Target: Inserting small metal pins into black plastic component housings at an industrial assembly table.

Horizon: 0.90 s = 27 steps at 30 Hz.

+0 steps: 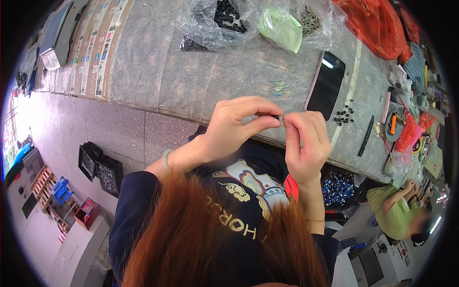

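One small dark part point(278, 116) is at the bench's point(186, 81) near edge, between both hands: the left hand's point(239, 119) grip pinches it, thumb to forefinger, and the right hand's point(308, 138) grip closes on its other end. From that part, one loose pile of thin pins point(279, 87), too overlapped to count, lies at 12 o'clock. One phone point(325, 86) at 2 separates them from a dozen or so black pieces point(344, 117) at 3. One black pen point(366, 136) lies beyond, between 3 and 4. Farther off are two clear bags point(198, 26), at 11 and between 12 and 1, then one red bag point(375, 26) between 1 and 2.
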Each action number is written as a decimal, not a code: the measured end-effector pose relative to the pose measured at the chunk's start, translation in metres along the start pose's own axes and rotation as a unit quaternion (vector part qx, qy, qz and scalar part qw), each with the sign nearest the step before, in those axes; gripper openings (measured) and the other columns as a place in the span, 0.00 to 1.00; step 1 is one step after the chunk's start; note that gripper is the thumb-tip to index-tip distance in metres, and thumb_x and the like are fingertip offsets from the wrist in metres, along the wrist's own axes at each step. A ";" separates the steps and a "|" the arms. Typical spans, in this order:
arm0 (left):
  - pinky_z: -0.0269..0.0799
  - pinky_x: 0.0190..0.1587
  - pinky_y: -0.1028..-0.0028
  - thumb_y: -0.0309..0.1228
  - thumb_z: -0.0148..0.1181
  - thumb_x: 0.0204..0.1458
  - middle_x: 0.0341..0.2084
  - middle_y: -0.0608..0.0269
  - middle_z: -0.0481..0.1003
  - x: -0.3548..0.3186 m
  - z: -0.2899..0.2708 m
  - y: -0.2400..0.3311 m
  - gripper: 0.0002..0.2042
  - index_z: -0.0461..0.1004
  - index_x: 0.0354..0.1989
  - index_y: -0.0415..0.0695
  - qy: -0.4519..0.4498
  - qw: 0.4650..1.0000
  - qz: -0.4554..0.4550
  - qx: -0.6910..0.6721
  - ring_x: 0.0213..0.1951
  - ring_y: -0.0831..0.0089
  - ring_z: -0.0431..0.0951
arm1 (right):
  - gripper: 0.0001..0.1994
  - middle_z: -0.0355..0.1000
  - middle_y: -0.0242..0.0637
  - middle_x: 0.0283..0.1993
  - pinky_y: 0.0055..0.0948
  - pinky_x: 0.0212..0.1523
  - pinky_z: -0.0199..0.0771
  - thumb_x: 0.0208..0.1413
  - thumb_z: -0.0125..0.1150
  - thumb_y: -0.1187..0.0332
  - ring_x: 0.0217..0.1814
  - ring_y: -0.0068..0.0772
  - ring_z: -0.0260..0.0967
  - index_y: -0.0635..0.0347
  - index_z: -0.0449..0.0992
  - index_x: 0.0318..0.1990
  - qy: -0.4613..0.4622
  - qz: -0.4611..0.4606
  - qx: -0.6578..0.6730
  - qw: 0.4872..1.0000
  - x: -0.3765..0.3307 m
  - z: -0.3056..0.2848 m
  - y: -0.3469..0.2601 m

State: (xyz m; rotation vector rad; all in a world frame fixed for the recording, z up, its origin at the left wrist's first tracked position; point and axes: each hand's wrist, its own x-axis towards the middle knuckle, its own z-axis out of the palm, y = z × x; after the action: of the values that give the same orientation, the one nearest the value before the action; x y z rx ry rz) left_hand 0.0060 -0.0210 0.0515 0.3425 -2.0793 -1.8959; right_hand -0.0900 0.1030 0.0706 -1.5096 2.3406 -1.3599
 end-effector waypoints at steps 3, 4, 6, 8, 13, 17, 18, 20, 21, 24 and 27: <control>0.69 0.34 0.79 0.19 0.57 0.40 0.28 0.58 0.73 -0.002 0.002 0.001 0.07 0.72 0.30 0.36 0.010 0.998 -0.057 -0.027 0.32 0.74 0.74 | 0.10 0.65 0.39 0.25 0.29 0.26 0.63 0.32 0.55 0.84 0.27 0.38 0.62 0.65 0.69 0.28 -0.014 -0.032 -0.022 0.999 0.002 -0.001 0.002; 0.69 0.34 0.79 0.21 0.57 0.41 0.28 0.59 0.74 -0.004 0.003 -0.003 0.07 0.72 0.31 0.36 0.022 0.994 -0.080 -0.076 0.31 0.75 0.74 | 0.10 0.65 0.39 0.25 0.29 0.26 0.63 0.32 0.55 0.84 0.27 0.38 0.62 0.65 0.69 0.28 -0.015 -0.032 -0.022 0.999 0.003 -0.002 0.002; 0.69 0.34 0.80 0.23 0.56 0.42 0.27 0.59 0.74 -0.005 0.002 -0.003 0.07 0.72 0.31 0.36 0.035 0.986 -0.104 -0.124 0.30 0.77 0.74 | 0.12 0.64 0.38 0.25 0.29 0.26 0.63 0.29 0.54 0.83 0.27 0.38 0.61 0.66 0.69 0.28 -0.038 -0.072 -0.047 0.996 0.005 -0.002 0.004; 0.69 0.34 0.81 0.23 0.55 0.44 0.27 0.60 0.74 -0.002 -0.005 0.004 0.07 0.72 0.32 0.34 -0.016 0.969 -0.173 -0.176 0.31 0.79 0.73 | 0.12 0.64 0.38 0.25 0.29 0.26 0.63 0.28 0.54 0.82 0.27 0.37 0.61 0.66 0.68 0.28 -0.054 -0.093 -0.050 0.993 0.007 -0.004 0.007; 0.69 0.34 0.82 0.23 0.53 0.46 0.26 0.61 0.74 0.004 -0.010 -0.002 0.07 0.72 0.32 0.34 -0.057 0.952 -0.225 -0.199 0.31 0.80 0.73 | 0.13 0.63 0.38 0.25 0.29 0.27 0.63 0.27 0.53 0.80 0.26 0.37 0.61 0.66 0.68 0.28 -0.084 -0.135 -0.053 0.986 0.008 -0.001 0.014; 0.69 0.34 0.82 0.24 0.53 0.47 0.26 0.62 0.73 0.003 -0.003 -0.014 0.07 0.72 0.33 0.34 -0.027 0.946 -0.252 -0.203 0.30 0.80 0.73 | 0.12 0.64 0.38 0.25 0.29 0.26 0.63 0.30 0.54 0.82 0.27 0.37 0.62 0.65 0.68 0.28 -0.091 -0.075 -0.021 0.993 0.000 0.010 0.025; 0.69 0.34 0.82 0.24 0.53 0.47 0.26 0.62 0.73 0.003 -0.003 -0.015 0.07 0.72 0.33 0.34 -0.026 0.946 -0.250 -0.203 0.30 0.80 0.73 | 0.11 0.65 0.37 0.25 0.29 0.26 0.63 0.31 0.54 0.82 0.27 0.37 0.62 0.64 0.68 0.28 -0.087 -0.044 -0.001 0.995 -0.001 0.013 0.027; 0.69 0.33 0.82 0.25 0.52 0.47 0.26 0.62 0.73 0.001 -0.005 -0.015 0.08 0.71 0.34 0.34 -0.018 0.934 -0.284 -0.218 0.29 0.80 0.73 | 0.10 0.65 0.37 0.25 0.29 0.26 0.63 0.33 0.55 0.83 0.27 0.37 0.63 0.64 0.68 0.28 -0.088 -0.043 0.007 0.995 -0.002 0.017 0.028; 0.69 0.33 0.82 0.25 0.52 0.47 0.26 0.62 0.73 0.002 -0.007 -0.015 0.08 0.71 0.34 0.34 -0.015 0.934 -0.281 -0.219 0.29 0.80 0.73 | 0.10 0.66 0.38 0.25 0.29 0.26 0.64 0.34 0.55 0.83 0.27 0.36 0.63 0.63 0.68 0.29 -0.088 -0.040 0.015 0.995 -0.001 0.017 0.028; 0.69 0.33 0.82 0.26 0.52 0.47 0.26 0.61 0.73 0.002 -0.017 -0.016 0.09 0.71 0.34 0.34 -0.033 0.945 -0.271 -0.182 0.28 0.80 0.72 | 0.10 0.66 0.38 0.25 0.30 0.27 0.64 0.37 0.55 0.82 0.27 0.37 0.64 0.63 0.67 0.31 -0.128 0.014 0.055 0.990 0.008 0.018 0.021; 0.69 0.33 0.82 0.27 0.52 0.47 0.26 0.61 0.73 -0.003 -0.028 -0.019 0.09 0.71 0.34 0.34 -0.060 0.938 -0.273 -0.206 0.28 0.79 0.72 | 0.11 0.66 0.39 0.25 0.31 0.27 0.65 0.39 0.55 0.81 0.28 0.38 0.65 0.62 0.66 0.33 -0.189 0.064 0.118 0.973 0.017 0.017 0.017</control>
State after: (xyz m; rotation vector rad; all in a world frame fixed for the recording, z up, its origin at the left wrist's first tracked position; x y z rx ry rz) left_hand 0.0185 -0.0472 0.0348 0.7775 -1.6939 -2.6656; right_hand -0.1035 0.0822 0.0550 -1.3782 1.9341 -1.1518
